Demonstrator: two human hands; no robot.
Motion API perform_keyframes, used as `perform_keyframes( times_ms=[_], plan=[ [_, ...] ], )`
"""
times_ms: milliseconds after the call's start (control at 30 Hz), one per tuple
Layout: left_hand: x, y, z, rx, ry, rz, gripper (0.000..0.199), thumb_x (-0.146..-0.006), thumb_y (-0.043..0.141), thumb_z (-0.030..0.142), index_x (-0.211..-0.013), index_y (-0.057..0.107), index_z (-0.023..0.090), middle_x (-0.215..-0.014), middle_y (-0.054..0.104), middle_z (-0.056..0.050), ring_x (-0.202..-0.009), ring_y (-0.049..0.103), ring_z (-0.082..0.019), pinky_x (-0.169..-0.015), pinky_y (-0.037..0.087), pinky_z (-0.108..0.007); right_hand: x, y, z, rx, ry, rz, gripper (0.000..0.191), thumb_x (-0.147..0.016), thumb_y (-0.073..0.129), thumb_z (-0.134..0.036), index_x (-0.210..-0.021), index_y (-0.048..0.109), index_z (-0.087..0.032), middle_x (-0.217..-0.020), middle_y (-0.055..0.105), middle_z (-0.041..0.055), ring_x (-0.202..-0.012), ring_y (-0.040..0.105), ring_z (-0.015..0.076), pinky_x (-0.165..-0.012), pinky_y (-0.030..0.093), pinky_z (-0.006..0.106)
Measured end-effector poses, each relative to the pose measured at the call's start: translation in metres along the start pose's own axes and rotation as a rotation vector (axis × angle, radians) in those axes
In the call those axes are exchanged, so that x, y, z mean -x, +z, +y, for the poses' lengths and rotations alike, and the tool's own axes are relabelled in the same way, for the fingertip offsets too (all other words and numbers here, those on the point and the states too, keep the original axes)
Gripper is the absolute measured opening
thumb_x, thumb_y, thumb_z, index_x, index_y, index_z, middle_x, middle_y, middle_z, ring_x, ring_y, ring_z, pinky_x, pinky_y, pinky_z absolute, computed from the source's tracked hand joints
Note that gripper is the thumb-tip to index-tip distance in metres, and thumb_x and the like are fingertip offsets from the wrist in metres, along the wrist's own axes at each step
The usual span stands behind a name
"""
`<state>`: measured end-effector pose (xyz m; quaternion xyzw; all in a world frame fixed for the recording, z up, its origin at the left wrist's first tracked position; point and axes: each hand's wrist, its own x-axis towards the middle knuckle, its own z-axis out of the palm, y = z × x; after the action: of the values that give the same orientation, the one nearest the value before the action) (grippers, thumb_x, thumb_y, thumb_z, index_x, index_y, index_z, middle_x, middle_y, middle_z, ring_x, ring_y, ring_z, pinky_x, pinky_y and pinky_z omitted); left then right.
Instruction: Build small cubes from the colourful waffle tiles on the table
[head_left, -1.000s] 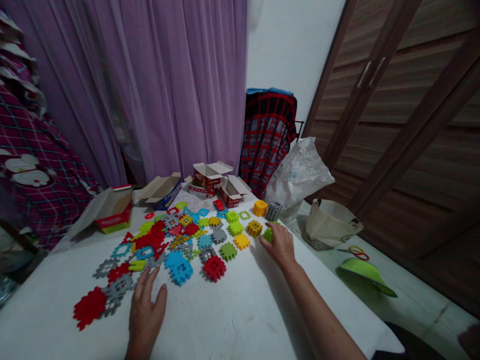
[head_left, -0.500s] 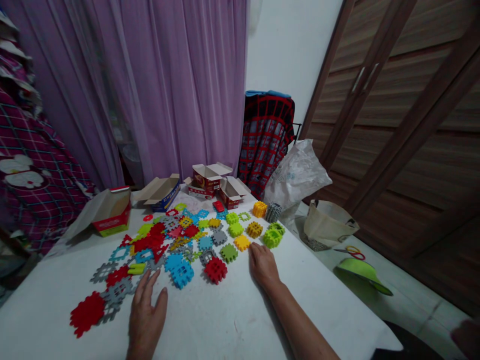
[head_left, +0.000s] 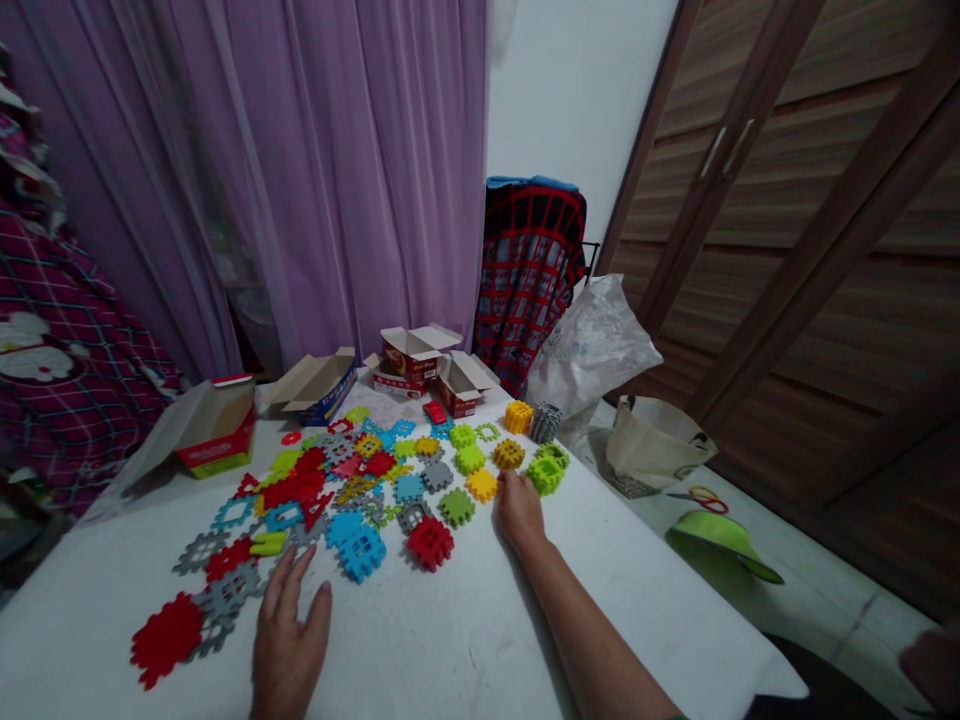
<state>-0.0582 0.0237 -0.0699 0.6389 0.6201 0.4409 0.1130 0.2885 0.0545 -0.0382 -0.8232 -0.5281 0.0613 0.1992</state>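
On the far left, a purple plaid cloth (head_left: 90, 350) with a cartoon figure hangs beside the purple curtain (head_left: 360, 170). On the white table (head_left: 420, 640), a red toothed piece (head_left: 166, 638) lies touching gray pieces (head_left: 231, 590), with an open red box (head_left: 225, 430) farther back.

A light green piece (head_left: 268, 543) lies just beyond the left hand (head_left: 289, 635). This hand is palm down over the near part of the table, its fingers spread wide and its thumb apart; it holds nothing, and its fingertips are just beside the gray pieces. Behind it is a loose spread of red, blue, yellow and gray pieces, and at the back an open blue box (head_left: 322, 392).

Next come a blue block (head_left: 362, 553), small open red boxes (head_left: 411, 358) at the back, and a red block (head_left: 430, 543) near the front. To its right lie a dark green piece (head_left: 457, 507) and a yellow piece (head_left: 481, 485).

The right hand (head_left: 520, 505) is at the table, its fingers narrow and curled, just in front of a mustard block (head_left: 508, 454); whether they grip anything I cannot tell. Green blocks (head_left: 545, 474) sit just to its right, with a yellow stack (head_left: 517, 417) and a gray stack (head_left: 546, 423) behind.

Beyond the table edge are a clear plastic bag (head_left: 592, 340), a cloth bag (head_left: 656, 445), scissors (head_left: 709, 500) and a green visor (head_left: 724, 545), then the brown wardrobe (head_left: 810, 220).
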Motion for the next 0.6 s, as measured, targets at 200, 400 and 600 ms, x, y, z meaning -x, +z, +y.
perform_keyframes(
  times_ms=[200, 400, 600],
  plan=[
    [0.000, 0.000, 0.001, -0.032, 0.012, 0.027, 0.046, -0.089, 0.049, 0.044, -0.126, 0.062, 0.021, -0.144, 0.052, -0.012, -0.128, 0.054, -0.031, -0.077, 0.060, -0.034, -0.012, 0.003, -0.004, -0.044, 0.046, 0.007, 0.036, -0.090, 0.041, -0.010, -0.119, 0.062, -0.016, -0.108, 0.066, 0.0131, -0.105, 0.058, 0.0214, -0.087, 0.038, 0.026],
    [0.001, 0.002, 0.004, -0.004, 0.001, 0.029, 0.045, -0.088, 0.049, 0.043, -0.126, 0.062, 0.022, -0.143, 0.052, -0.011, -0.128, 0.054, -0.030, -0.077, 0.060, -0.033, -0.022, 0.012, -0.003, -0.103, 0.071, 0.047, 0.035, -0.088, 0.045, -0.012, -0.118, 0.062, -0.017, -0.107, 0.066, 0.0129, -0.105, 0.059, 0.0220, -0.087, 0.039, 0.026],
    [0.001, 0.003, 0.007, 0.000, 0.023, 0.057, 0.045, -0.089, 0.048, 0.043, -0.125, 0.063, 0.021, -0.144, 0.052, -0.012, -0.130, 0.053, -0.030, -0.098, 0.054, -0.042, -0.014, 0.019, 0.005, -0.173, 0.033, 0.124, 0.043, -0.084, 0.041, -0.008, -0.123, 0.058, -0.013, -0.113, 0.067, 0.0134, -0.109, 0.060, 0.0216, -0.092, 0.041, 0.028]
  ],
)
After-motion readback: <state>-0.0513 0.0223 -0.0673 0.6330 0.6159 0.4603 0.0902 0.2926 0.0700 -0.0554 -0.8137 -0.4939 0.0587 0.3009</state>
